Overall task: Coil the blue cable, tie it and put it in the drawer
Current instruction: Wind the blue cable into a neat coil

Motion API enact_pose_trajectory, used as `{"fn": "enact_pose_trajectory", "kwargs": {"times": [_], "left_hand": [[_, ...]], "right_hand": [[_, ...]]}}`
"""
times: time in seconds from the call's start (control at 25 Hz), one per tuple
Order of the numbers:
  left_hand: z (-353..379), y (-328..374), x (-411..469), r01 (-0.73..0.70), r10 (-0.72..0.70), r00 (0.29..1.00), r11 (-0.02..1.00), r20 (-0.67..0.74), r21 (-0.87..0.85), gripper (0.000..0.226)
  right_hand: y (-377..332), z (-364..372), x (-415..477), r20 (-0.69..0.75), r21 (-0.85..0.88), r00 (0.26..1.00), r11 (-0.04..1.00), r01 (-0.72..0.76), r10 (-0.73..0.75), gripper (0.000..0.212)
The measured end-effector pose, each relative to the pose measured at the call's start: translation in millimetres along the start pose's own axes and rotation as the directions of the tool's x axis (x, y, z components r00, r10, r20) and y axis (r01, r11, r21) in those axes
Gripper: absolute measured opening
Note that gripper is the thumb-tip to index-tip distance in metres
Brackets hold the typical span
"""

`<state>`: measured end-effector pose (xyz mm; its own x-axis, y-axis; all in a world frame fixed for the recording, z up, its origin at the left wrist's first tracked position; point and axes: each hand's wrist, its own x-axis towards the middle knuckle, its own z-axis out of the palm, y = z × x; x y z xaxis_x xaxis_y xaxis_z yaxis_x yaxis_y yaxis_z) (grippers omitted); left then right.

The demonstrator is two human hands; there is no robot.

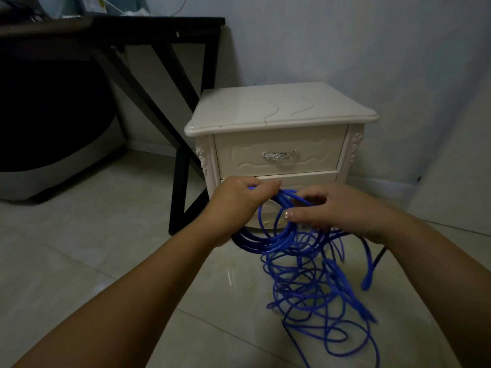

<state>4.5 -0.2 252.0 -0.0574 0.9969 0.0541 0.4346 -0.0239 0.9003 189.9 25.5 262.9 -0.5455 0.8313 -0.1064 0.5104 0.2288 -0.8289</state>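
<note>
- The left hand point(239, 200), in the middle of the frame, has its fingers curled round the top of a bundle of loops of the blue cable point(279, 245) and grips it.
- The right hand point(342, 208), just to the right of it, also holds the same loops, with the thumb below the strands and the curled fingers above them.
- The gathered loops hang down between the 2 hands. The rest of the cable lies as a loose tangle on the tiled floor point(93, 235) in the lower right of the frame.
- Behind the hands stands a cream nightstand point(279, 112). Its upper drawer point(239, 155) is closed and has a silver handle point(279, 155).
- The lower front of the nightstand is mostly hidden by the hands.
- A black tabletop point(159, 22) on slanted legs is in the upper left of the frame.
</note>
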Motion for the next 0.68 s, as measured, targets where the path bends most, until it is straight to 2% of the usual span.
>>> {"fn": "enact_pose_trajectory", "kwargs": {"times": [0.08, 0.24, 0.32, 0.44, 0.56, 0.64, 0.68], "left_hand": [[0, -1, 0, -0.001, 0.002, 0.998, 1.000, -0.063, 0.013, 0.032], [7, -2, 0, 0.004, -0.014, 0.983, 0.999, -0.185, -0.053, 0.038], [10, 0, -1, 0.027, -0.064, 0.971, 0.987, -0.231, -0.159, 0.042], [13, 2, 0, 0.087, -0.206, 0.947, 0.904, -0.247, -0.419, 0.039], [17, 2, 1, 0.091, -0.280, 0.925, 0.820, -0.258, -0.565, 0.041], [18, -1, 0, 0.100, -0.262, 0.947, 0.792, -0.187, -0.602, 0.044], [17, -2, -1, 0.124, -0.240, 0.965, 0.776, -0.107, -0.619, 0.044]], "right_hand": [[-3, 2, -3, -0.084, 0.050, 0.996, 0.999, -0.002, 0.006, 0.021], [2, 28, -1, -0.144, -0.096, 0.990, 0.995, -0.017, 0.003, 0.024], [5, 36, 1, -0.209, -0.099, 0.978, 0.994, -0.034, 0.012, 0.023], [6, 41, 4, -0.279, 0.124, 0.956, 0.991, -0.056, 0.089, 0.024], [1, 61, 7, -0.341, 0.419, 0.924, 0.908, -0.016, 0.174, 0.021], [-2, 71, 11, -0.403, 0.546, 0.881, 0.838, 0.016, 0.246, 0.016], [-3, 71, 13, -0.425, 0.578, 0.859, 0.816, 0.017, 0.283, 0.013]]}}
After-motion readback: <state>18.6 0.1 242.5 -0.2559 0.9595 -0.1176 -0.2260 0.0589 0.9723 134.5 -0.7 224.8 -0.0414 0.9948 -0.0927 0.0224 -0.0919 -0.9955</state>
